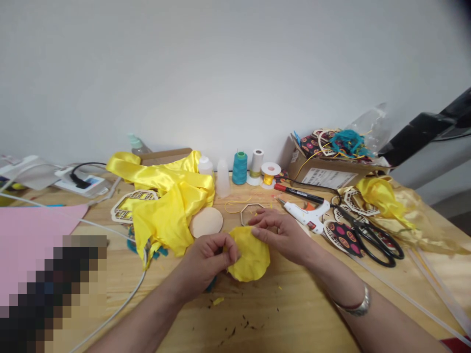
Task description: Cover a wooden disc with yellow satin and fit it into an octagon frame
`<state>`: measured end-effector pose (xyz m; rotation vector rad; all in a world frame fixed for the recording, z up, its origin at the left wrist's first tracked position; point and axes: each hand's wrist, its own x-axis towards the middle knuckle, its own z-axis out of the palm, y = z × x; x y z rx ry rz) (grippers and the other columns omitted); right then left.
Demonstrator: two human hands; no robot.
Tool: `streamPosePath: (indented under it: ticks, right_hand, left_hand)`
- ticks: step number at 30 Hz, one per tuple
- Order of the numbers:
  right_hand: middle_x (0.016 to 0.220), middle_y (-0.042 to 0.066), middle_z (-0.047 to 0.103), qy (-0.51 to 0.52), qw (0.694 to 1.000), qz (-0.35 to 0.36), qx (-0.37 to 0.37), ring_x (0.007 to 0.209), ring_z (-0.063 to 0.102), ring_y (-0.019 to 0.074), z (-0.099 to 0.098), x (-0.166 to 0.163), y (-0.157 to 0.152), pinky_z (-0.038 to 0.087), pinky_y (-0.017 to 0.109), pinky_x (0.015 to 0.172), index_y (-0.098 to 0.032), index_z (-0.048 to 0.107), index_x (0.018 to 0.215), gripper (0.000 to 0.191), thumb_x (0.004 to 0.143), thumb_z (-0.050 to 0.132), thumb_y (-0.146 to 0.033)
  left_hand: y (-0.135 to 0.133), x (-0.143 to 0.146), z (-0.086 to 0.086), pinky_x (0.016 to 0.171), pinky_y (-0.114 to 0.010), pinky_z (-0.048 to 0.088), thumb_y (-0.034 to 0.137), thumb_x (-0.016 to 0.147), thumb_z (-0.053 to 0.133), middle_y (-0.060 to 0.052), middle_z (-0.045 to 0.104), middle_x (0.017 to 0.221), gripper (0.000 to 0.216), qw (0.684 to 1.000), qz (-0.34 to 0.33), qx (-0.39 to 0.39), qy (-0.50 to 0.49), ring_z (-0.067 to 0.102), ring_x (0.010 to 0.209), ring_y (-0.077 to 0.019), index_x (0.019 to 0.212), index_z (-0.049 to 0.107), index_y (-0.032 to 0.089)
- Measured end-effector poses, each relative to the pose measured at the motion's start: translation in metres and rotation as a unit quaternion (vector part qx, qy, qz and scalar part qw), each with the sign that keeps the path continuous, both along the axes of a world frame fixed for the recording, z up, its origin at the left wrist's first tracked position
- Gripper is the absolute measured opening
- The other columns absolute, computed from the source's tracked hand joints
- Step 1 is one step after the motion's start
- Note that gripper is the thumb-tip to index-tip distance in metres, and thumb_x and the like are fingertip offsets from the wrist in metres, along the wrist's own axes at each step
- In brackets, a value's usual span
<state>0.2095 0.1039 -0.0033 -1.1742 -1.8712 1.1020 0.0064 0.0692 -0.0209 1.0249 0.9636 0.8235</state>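
A round piece of yellow fabric [250,257] is between my two hands above the wooden table. My left hand [209,257] pinches its left edge, thumb against bent fingers. With its fingers stretched over the upper right edge, my right hand [277,233] touches the fabric with the thumb. Just behind the hands lie a pale wooden disc [206,222] and a thin octagonal frame [243,214]. A heap of shiny yellow satin [171,211] spreads to the left, beside a wooden lattice piece [125,208].
To the right are a white glue gun [307,215], black scissors [371,240] and a marker [300,193]. Thread spools [239,169] and a plastic bottle [222,179] stand by the wall. A full cardboard box [324,171] sits back right. White cables cross the left side.
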Motion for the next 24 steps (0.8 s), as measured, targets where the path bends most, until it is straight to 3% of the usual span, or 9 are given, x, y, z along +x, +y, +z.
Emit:
streamPosePath:
  ticks: [5,10,14,17,21,24]
  right_hand:
    - [0.090,0.006,0.071,-0.009,1.000,0.011,0.009,0.106,0.057,0.0241,-0.004,-0.001,0.002,0.039,0.040,0.096,-0.020,0.070,0.071,0.024,0.084,0.057,-0.036]
    - [0.092,0.009,0.068,-0.027,0.999,-0.019,0.015,0.092,0.061,0.0225,0.003,0.006,0.006,0.045,0.036,0.082,-0.017,0.069,0.079,0.041,0.092,0.040,-0.044]
    - [0.101,0.008,0.066,-0.027,0.999,0.040,0.011,0.096,0.058,0.0222,0.007,0.009,0.003,0.044,0.035,0.084,-0.017,0.067,0.091,0.031,0.084,0.057,-0.045]
    - [0.098,0.008,0.066,-0.034,0.997,0.066,0.011,0.096,0.057,0.0222,0.006,0.008,0.001,0.042,0.035,0.084,-0.016,0.067,0.084,0.025,0.081,0.062,-0.041]
    - [0.090,0.007,0.066,-0.021,0.994,0.081,-0.069,0.081,0.057,0.0179,0.007,0.008,0.002,0.044,0.030,0.071,-0.015,0.067,0.086,0.031,0.084,0.056,-0.044]
    - [0.079,0.004,0.065,-0.045,0.988,0.093,-0.111,0.066,0.052,0.0129,0.010,0.009,0.002,0.040,0.025,0.058,-0.014,0.068,0.091,0.033,0.082,0.059,-0.045]
  left_hand:
    - [0.001,0.001,-0.001,0.050,-0.017,0.034,0.021,0.066,0.071,0.005,0.054,0.056,0.014,1.000,0.005,0.010,0.006,0.045,0.053,-0.0069,0.059,0.061,0.016]
    - [0.002,-0.002,-0.005,0.048,-0.015,0.034,0.024,0.068,0.073,0.006,0.053,0.056,0.018,0.999,0.032,-0.018,-0.028,0.044,0.052,-0.0063,0.059,0.059,0.016]
    - [0.002,-0.003,-0.006,0.046,-0.016,0.036,0.025,0.067,0.075,0.006,0.053,0.056,0.020,0.997,0.035,-0.045,-0.055,0.047,0.051,-0.0069,0.060,0.058,0.016]
    - [0.002,-0.003,-0.007,0.048,-0.016,0.037,0.025,0.067,0.075,0.006,0.054,0.057,0.019,0.997,0.026,-0.039,-0.061,0.047,0.052,-0.0071,0.061,0.059,0.016]
    - [0.001,-0.004,-0.006,0.051,-0.018,0.036,0.024,0.067,0.073,0.005,0.054,0.058,0.018,0.999,-0.010,-0.012,-0.029,0.047,0.054,-0.0073,0.059,0.059,0.016]
    - [0.000,-0.004,-0.003,0.052,-0.019,0.034,0.022,0.068,0.068,0.004,0.053,0.057,0.015,0.996,-0.084,0.008,0.025,0.045,0.054,-0.0077,0.058,0.059,0.015]
